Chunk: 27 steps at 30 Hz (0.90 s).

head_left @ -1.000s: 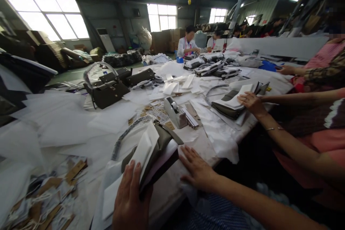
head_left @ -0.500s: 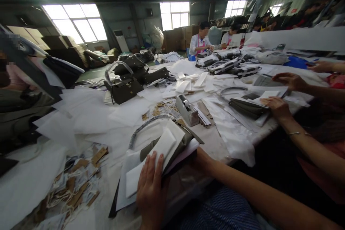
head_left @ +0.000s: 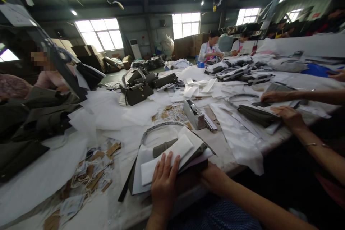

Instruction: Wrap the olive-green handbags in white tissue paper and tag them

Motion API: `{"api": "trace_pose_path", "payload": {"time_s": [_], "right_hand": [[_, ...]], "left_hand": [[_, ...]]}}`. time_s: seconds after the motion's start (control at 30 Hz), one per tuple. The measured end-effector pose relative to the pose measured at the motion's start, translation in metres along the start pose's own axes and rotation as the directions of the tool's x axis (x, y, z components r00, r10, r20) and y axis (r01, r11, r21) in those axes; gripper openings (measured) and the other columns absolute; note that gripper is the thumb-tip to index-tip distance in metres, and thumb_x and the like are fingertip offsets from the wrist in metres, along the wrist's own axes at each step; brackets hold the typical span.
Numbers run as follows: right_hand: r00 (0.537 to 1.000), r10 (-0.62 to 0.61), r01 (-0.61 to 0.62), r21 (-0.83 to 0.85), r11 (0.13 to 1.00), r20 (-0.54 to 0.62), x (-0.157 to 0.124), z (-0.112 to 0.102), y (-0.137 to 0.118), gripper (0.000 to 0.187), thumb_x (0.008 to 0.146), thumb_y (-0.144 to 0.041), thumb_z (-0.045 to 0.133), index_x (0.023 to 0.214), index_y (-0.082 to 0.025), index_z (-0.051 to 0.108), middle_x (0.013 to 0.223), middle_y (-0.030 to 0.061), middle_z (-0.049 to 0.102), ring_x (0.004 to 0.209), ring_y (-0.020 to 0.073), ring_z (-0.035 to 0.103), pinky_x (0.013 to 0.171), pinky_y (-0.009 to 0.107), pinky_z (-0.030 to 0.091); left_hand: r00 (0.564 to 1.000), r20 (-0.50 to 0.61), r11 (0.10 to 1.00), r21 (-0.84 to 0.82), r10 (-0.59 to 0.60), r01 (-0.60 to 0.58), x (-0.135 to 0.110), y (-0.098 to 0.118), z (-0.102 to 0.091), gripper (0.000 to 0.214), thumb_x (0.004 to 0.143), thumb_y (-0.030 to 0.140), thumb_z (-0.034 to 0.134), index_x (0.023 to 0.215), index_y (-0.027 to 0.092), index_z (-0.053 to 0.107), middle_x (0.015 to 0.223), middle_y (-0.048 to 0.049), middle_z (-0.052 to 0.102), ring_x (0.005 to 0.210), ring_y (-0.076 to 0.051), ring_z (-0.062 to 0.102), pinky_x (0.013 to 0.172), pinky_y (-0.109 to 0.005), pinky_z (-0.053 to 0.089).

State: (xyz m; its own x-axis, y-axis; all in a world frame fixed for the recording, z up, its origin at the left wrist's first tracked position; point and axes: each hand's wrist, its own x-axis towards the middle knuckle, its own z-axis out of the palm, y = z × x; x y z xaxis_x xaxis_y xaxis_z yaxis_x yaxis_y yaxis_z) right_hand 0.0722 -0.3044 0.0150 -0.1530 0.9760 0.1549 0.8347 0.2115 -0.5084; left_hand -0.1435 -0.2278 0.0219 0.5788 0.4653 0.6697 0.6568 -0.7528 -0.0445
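A dark olive handbag lies on its side before me, its wrapped handle arching away toward the back. A folded white foam sheet rests on top of the bag. My left hand lies on this sheet with its fingers stretched out. At the bag's near right side, my right hand grips the edge; its fingertips are hidden behind the bag.
A tape dispenser stands just beyond the bag. Tags with strings lie in a heap at left. Another handbag stands farther back. To the right, a co-worker's hands handle a similar bag.
The view has tilted up and turned left, so everything sits further right and the ceiling lights show. My hands keep their places on the bag. The co-worker's far hand has come nearer their bag.
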Motion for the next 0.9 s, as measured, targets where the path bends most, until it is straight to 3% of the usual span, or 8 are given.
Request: {"api": "trace_pose_path", "payload": {"time_s": [0.13, 0.3, 0.4, 0.53, 0.63, 0.7, 0.8, 0.9], "right_hand": [[0.995, -0.100, 0.102, 0.085, 0.991, -0.021, -0.034, -0.040, -0.015, 0.028, 0.098, -0.033, 0.048, 0.096, -0.023, 0.074, 0.091, 0.0084, 0.074, 0.081, 0.0222, 0.068, 0.075, 0.033, 0.052], [0.946, -0.055, 0.113, 0.168, 0.979, -0.318, 0.029, -0.087, -0.029, 0.029, 0.099, -0.038, 0.047, 0.101, -0.023, 0.073, 0.102, 0.0075, 0.074, 0.096, 0.0215, 0.068, 0.089, 0.032, 0.052], [0.960, -0.197, 0.217, 0.087, 0.972, -0.198, 0.065, -0.082, -0.029, 0.035, 0.097, -0.038, 0.053, 0.126, -0.023, 0.066, 0.128, 0.0083, 0.066, 0.124, 0.0248, 0.058, 0.109, 0.038, 0.044], [0.963, -0.265, 0.264, 0.032, 0.964, 0.046, 0.061, -0.050, -0.020, 0.040, 0.098, -0.034, 0.049, 0.134, -0.020, 0.061, 0.139, 0.0097, 0.059, 0.134, 0.0255, 0.050, 0.115, 0.042, 0.038], [0.967, -0.232, 0.233, 0.003, 0.972, 0.104, 0.054, -0.044, -0.018, 0.041, 0.100, -0.032, 0.043, 0.136, -0.019, 0.059, 0.140, 0.0099, 0.057, 0.136, 0.0243, 0.048, 0.116, 0.041, 0.037], [0.970, -0.174, 0.182, -0.031, 0.983, 0.170, 0.066, -0.052, -0.022, 0.037, 0.100, -0.034, 0.044, 0.125, -0.020, 0.068, 0.130, 0.0090, 0.065, 0.124, 0.0236, 0.059, 0.108, 0.036, 0.044], [0.984, 0.014, 0.009, -0.132, 0.991, 0.177, 0.107, -0.067, -0.028, 0.030, 0.100, -0.036, 0.048, 0.110, -0.025, 0.075, 0.113, 0.0046, 0.074, 0.107, 0.0191, 0.067, 0.095, 0.026, 0.048], [0.971, 0.206, -0.173, -0.236, 0.956, 0.122, 0.154, -0.066, -0.023, 0.024, 0.096, -0.032, 0.056, 0.102, -0.018, 0.075, 0.106, 0.0097, 0.074, 0.106, 0.0223, 0.067, 0.094, 0.030, 0.048]], "left_hand": [[0.998, 0.045, 0.997, 0.060, 0.049, -0.052, -0.002, 0.007, 0.007, 0.054, 0.097, 0.013, 0.043, 0.148, 0.031, 0.036, 0.152, -0.0015, 0.041, 0.139, -0.027, 0.040, 0.107, -0.044, 0.047], [0.996, 0.068, 0.993, 0.099, 0.063, -0.069, -0.003, 0.006, 0.007, 0.057, 0.097, 0.014, 0.044, 0.148, 0.035, 0.033, 0.151, -0.0009, 0.042, 0.138, -0.027, 0.041, 0.105, -0.044, 0.049], [0.995, 0.065, 0.989, 0.129, 0.070, -0.078, -0.012, -0.003, 0.002, 0.059, 0.096, 0.010, 0.040, 0.148, 0.037, 0.032, 0.151, 0.0004, 0.043, 0.138, -0.026, 0.042, 0.105, -0.043, 0.049], [0.997, 0.045, 0.987, 0.144, 0.066, -0.072, -0.027, -0.010, -0.005, 0.051, 0.100, 0.016, 0.033, 0.147, 0.037, 0.035, 0.151, 0.0015, 0.043, 0.138, -0.025, 0.041, 0.104, -0.044, 0.050], [0.995, 0.080, 0.989, 0.129, 0.066, -0.076, -0.030, -0.009, -0.008, 0.047, 0.102, 0.023, 0.030, 0.146, 0.038, 0.035, 0.150, 0.0026, 0.045, 0.137, -0.025, 0.043, 0.103, -0.046, 0.051], [0.994, 0.095, 0.991, 0.116, 0.062, -0.073, -0.028, -0.008, -0.008, 0.046, 0.102, 0.028, 0.028, 0.146, 0.038, 0.035, 0.149, 0.0027, 0.046, 0.136, -0.026, 0.044, 0.103, -0.046, 0.051], [0.997, 0.055, 0.992, 0.108, 0.061, -0.067, -0.026, -0.006, -0.005, 0.045, 0.102, 0.032, 0.027, 0.145, 0.038, 0.038, 0.148, 0.0020, 0.047, 0.136, -0.026, 0.044, 0.103, -0.046, 0.051], [0.999, -0.008, 0.993, 0.110, 0.048, -0.046, -0.026, -0.004, 0.000, 0.044, 0.103, 0.032, 0.026, 0.144, 0.038, 0.041, 0.148, 0.0020, 0.048, 0.136, -0.026, 0.044, 0.103, -0.046, 0.052]]}}
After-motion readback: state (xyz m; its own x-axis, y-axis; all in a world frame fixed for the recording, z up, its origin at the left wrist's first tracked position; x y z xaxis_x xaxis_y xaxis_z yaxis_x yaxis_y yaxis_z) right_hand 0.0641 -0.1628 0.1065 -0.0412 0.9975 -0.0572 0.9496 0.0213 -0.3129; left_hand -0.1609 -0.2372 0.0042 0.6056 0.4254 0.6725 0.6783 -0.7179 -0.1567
